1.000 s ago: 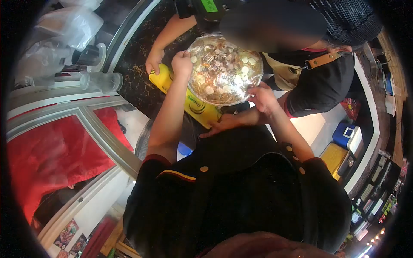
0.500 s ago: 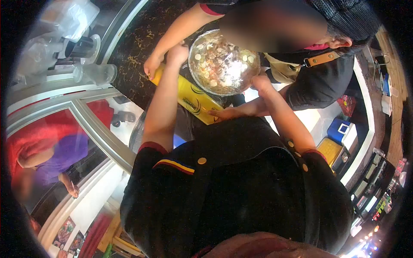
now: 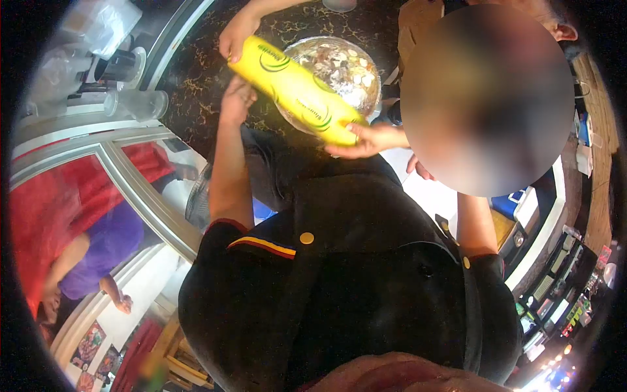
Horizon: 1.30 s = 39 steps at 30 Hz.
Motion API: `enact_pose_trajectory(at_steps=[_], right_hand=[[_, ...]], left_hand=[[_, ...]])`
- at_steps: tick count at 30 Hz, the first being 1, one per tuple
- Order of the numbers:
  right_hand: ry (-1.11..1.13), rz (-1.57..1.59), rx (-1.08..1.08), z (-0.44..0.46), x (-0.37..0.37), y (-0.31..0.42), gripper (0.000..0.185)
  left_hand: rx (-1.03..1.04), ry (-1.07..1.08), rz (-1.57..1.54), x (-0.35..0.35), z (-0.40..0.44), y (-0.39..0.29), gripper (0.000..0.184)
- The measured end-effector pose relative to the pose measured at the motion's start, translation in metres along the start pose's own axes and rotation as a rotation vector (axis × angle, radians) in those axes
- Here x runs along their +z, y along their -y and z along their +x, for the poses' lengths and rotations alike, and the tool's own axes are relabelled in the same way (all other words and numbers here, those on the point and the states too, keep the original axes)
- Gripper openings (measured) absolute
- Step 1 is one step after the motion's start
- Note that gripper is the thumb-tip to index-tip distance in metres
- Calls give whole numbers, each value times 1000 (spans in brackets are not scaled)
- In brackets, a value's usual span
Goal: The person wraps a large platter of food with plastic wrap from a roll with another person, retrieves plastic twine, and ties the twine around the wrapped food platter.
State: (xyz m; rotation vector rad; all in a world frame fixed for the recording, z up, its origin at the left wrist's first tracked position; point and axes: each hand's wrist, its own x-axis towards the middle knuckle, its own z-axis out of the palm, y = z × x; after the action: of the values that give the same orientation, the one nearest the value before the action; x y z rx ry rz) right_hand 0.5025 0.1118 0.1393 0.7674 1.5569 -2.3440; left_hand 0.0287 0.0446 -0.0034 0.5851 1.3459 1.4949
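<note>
A round, shiny-covered platter of food [image 3: 363, 81] lies on the dark patterned counter. Across its near left side a co-worker holds a long yellow printed roll [image 3: 294, 90], one co-worker's hand [image 3: 240, 32] at each end. My left hand [image 3: 239, 101] is just below the roll's upper left end, fingers curled closed; whatever they pinch, if anything, cannot be made out. To the right of the roll's lower end, my right hand [image 3: 420, 168] shows only a few fingers, loosely apart, below the blurred area. Nothing is visible in it.
The co-worker leans in from the upper right. Clear plastic cups [image 3: 137, 104] stand at left by a white window frame [image 3: 130, 170]; beyond the glass is a person in purple [image 3: 111, 238]. A blue and white box [image 3: 519, 201] sits at right.
The co-worker has raised the yellow roll from beneath my forearms to over the platter's near side. My hands have come off the platter area, the left down and leftward, the right down and rightward.
</note>
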Motion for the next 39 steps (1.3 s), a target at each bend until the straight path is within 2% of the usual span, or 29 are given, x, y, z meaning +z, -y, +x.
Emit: enact_pose_trajectory(at_steps=[1,2,4,6,8,10,11,13,14,16,17,18,20,22,23,27,30,31,33,34,36,37,39], right_hand=[[-72,-21,98,1,2,0,26],[-90,-182,212,5,9,-3,26],[-134,-385,302,33,10,-33,31],[-364,-381,65,77,9,-70,39],[-448,-63,-151,122,19,-60,42],[-552,276,-200,173,18,-59,39],[-547,284,-203,182,19,-55,39],[-524,403,-174,192,20,-47,31],[-524,408,-178,195,14,-50,31],[-530,366,-180,196,7,-58,21],[-534,370,-179,197,7,-64,21],[-552,301,-177,195,11,-65,21],[-574,229,-168,194,16,-67,22],[-624,222,-69,195,16,-68,19],[-605,122,-35,191,13,-70,17],[-515,234,50,187,9,-69,20],[-447,192,111,169,-10,-66,22],[-442,70,203,162,-26,-70,27],[-484,135,251,138,-59,-84,32],[-523,199,291,130,-67,-82,38],[-685,371,108,115,-73,-70,52],[-680,499,74,118,-78,-64,61],[-658,616,16,135,-92,-59,60]], left_hand=[[-76,-20,-64,23,0,-3,40],[-105,-6,-128,41,-5,-8,35],[-108,142,-124,30,17,8,26],[-121,106,-88,31,26,15,21],[-121,70,-48,35,33,13,18],[-87,-40,44,49,33,10,16],[-89,-43,54,51,35,12,16],[-67,-194,228,56,44,17,18],[-67,-192,234,59,49,23,18],[144,-461,505,70,51,36,20],[165,-530,732,71,50,42,23],[162,-525,733,78,49,46,23],[220,-796,1035,91,46,52,24],[274,-832,1036,98,41,59,25],[334,-872,1042,100,39,60,25],[247,-841,991,97,43,63,25],[235,-844,1045,94,47,61,22],[197,-832,1031,95,46,59,24],[150,-818,1012,98,46,59,26],[190,-832,1013,96,48,62,22],[226,-847,1010,91,48,67,18],[324,-820,984,86,46,70,16],[473,-752,872,69,53,85,15]])
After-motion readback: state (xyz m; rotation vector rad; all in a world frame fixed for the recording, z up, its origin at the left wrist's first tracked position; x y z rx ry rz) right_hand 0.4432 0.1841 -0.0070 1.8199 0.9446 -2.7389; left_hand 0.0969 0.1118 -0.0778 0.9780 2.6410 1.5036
